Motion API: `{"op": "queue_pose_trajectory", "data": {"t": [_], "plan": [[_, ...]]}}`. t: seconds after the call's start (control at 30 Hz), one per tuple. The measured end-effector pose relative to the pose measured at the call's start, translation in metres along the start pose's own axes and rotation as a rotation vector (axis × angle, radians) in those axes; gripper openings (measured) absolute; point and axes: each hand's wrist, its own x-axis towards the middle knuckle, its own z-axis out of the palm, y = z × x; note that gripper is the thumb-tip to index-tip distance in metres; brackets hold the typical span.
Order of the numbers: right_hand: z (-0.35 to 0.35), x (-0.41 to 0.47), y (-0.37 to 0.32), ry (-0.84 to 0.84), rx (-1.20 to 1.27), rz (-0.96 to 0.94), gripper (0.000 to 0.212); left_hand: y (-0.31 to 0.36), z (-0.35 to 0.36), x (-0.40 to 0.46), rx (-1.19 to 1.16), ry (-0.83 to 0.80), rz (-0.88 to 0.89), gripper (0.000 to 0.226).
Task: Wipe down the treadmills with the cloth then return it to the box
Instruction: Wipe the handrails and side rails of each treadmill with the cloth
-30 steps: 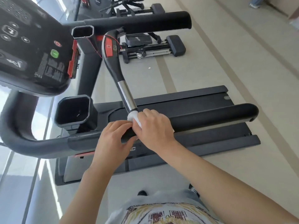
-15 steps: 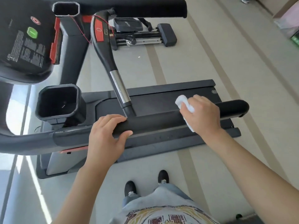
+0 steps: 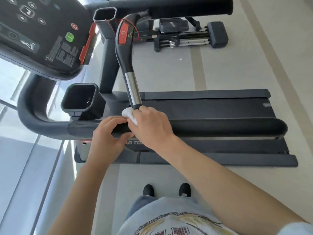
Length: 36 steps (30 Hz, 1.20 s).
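A dark treadmill fills the view, its near handrail [image 3: 220, 128] running left to right. My right hand [image 3: 152, 126] presses a small white cloth [image 3: 128, 114] onto that rail, right where the curved chrome-and-black grip bar [image 3: 133, 92] joins it. My left hand [image 3: 108, 134] clasps the same rail just left of the cloth, fingers curled over it and touching my right hand. Most of the cloth is hidden under my right palm. No box is in sight.
The console [image 3: 39, 36] with green and red buttons hangs at upper left, a black cup holder [image 3: 81, 99] below it. The belt deck [image 3: 203, 107] lies beyond the rail. Another exercise machine [image 3: 186, 36] stands on the pale floor behind. My shoes [image 3: 166, 189] are beside the treadmill.
My right hand slid the cloth out to the right along the rail, then back left to the grip bar's base beside my left hand. My left hand stayed on the rail.
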Motion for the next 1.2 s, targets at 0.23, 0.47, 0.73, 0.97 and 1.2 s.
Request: {"op": "queue_pose_trajectory", "data": {"t": [0.23, 0.47, 0.73, 0.97, 1.2], "plan": [[-0.049, -0.041, 0.094, 0.031, -0.2, 0.148, 0.04, 0.008, 0.011, -0.005, 0.04, 0.026, -0.031, 0.041], [-0.064, -0.055, 0.115, 0.086, -0.32, 0.265, 0.049, -0.003, 0.006, -0.004, 0.058, -0.045, 0.036, 0.041], [0.008, -0.007, 0.001, 0.095, -0.253, 0.041, 0.042, -0.065, -0.058, -0.008, 0.153, 0.04, 0.119, 0.04], [0.076, 0.027, -0.089, 0.166, -0.196, -0.07, 0.02, -0.135, -0.125, -0.014, 0.191, 0.072, -0.002, 0.053], [0.135, 0.058, -0.156, 0.172, -0.206, -0.181, 0.016, -0.19, -0.158, -0.012, 0.174, 0.084, -0.017, 0.05]]}}
